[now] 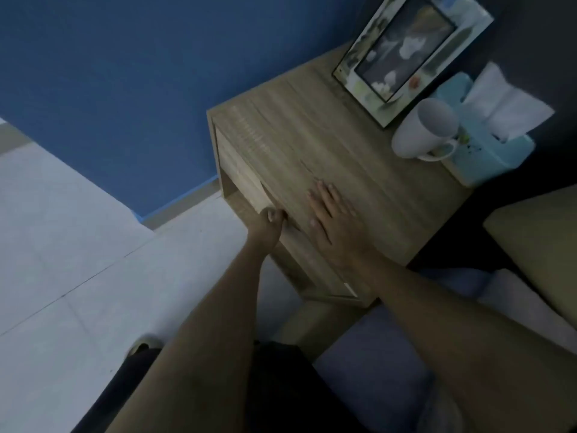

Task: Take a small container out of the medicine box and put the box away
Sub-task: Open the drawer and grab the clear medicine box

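Note:
A wooden bedside cabinet (312, 135) stands against a blue wall. My left hand (268, 225) is curled on the top front edge of its drawer (240, 179), fingers hooked over the drawer front. My right hand (331, 217) lies flat, palm down with fingers spread, on the cabinet top near the front edge. No medicine box or small container shows anywhere in view; the drawer's inside is hidden.
At the back right of the cabinet top stand a picture frame (409, 54), a white mug (424, 129) and a light blue tissue box (487, 142). A bed with a pillow (537, 242) lies to the right. Pale floor tiles (78, 245) lie to the left.

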### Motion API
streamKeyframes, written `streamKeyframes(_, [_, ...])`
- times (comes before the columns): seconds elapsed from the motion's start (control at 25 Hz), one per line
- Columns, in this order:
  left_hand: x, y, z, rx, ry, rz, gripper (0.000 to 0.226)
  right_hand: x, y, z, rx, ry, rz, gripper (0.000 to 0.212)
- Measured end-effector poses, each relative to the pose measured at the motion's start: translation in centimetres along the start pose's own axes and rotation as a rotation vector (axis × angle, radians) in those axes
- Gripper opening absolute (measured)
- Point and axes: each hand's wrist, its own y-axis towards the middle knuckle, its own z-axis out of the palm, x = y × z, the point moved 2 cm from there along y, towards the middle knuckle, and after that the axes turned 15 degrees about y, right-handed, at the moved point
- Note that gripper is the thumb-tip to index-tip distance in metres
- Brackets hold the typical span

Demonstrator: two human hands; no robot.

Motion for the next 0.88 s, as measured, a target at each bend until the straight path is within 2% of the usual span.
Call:
streamKeyframes(0.2, [-0.4, 0.4, 0.4, -0.092, -0.188, -0.036, 0.048, -0.3, 0.1, 0.1, -0.006, -0.033, -0.013, 0.060])
streamKeyframes(0.4, [0.4, -0.9, -0.5, -0.171, -0.129, -0.057, 0.047, -0.5, 0.0, 0.2, -0.013, -0.036, -0.018, 0.058])
streamKeyframes(0.56, [3.7, -2.5, -2.1, -0.135, -0.166, -0.102, 0.022, -0.4, 0.0, 0.1, -0.012, -0.030, -0.040, 0.059])
streamKeyframes(0.8, [7.2, -5.1, -4.5, -0.209, -0.158, -0.188, 0.032, -0.7, 0.0, 0.4, -0.070, -0.043, -0.063, 0.063])
streamKeyframes(0.88, [8.3, -5.9, -5.0, -0.208, -0.161, -0.194, 0.042, -0.8, 0.1, 0.4, -0.078, -0.054, -0.063, 0.061])
